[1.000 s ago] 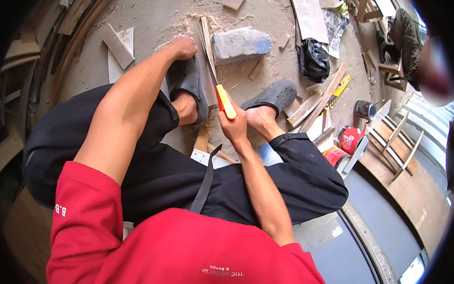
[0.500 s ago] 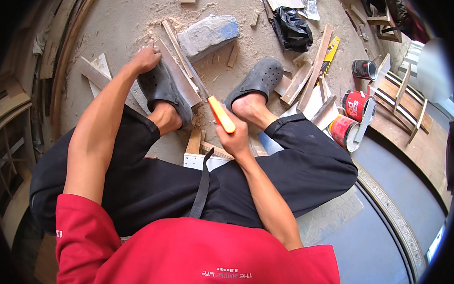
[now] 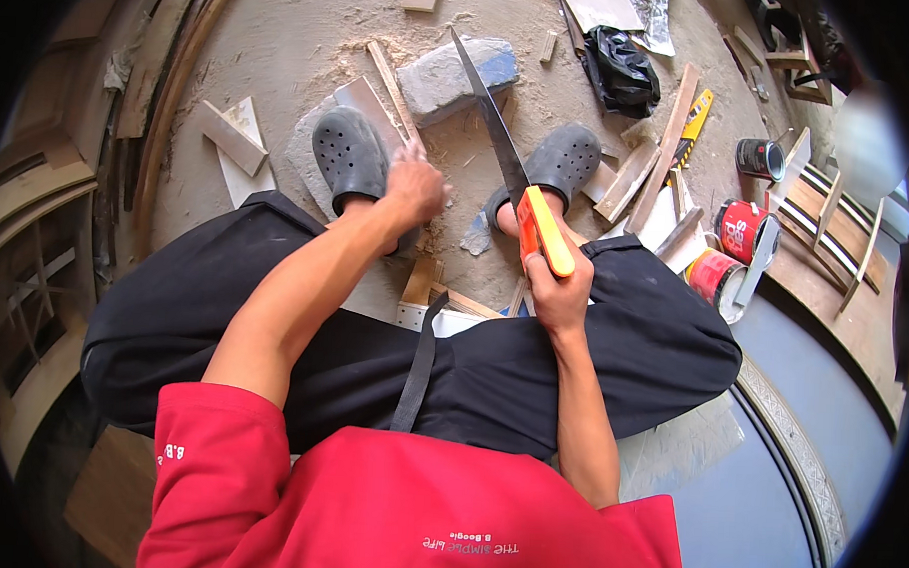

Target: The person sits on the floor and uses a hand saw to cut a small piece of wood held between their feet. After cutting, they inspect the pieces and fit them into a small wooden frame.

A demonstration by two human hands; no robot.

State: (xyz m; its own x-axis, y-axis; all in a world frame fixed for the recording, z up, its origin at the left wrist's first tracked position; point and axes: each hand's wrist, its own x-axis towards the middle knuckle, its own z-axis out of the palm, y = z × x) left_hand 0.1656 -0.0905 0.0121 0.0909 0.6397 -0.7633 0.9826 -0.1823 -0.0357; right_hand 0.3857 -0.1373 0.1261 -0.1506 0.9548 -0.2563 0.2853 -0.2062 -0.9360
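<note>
My right hand (image 3: 560,286) is closed around the orange and yellow handle of a handsaw (image 3: 500,140). The saw is raised, its blade slanting away to the far left and clear of the wood. Motion blurs my left hand (image 3: 418,186), which is at the near end of a flat wooden board (image 3: 369,99) and a thin wooden strip (image 3: 391,87). Its fingers are smeared, so I cannot tell whether it grips either piece. The board lies alongside my left grey clog (image 3: 349,145), which partly covers it.
Beyond the board sits a rough grey block (image 3: 452,79), with sawdust around it. Offcuts (image 3: 628,175), a black plastic bag (image 3: 620,71) and a second yellow-handled saw (image 3: 692,127) lie to the right. Paint cans (image 3: 745,229) stand beside my right knee. Curved wooden frames (image 3: 27,209) line the left.
My right hand has lifted the saw off the board's near end and moved right. My left hand has come from the board's far part to its near end.
</note>
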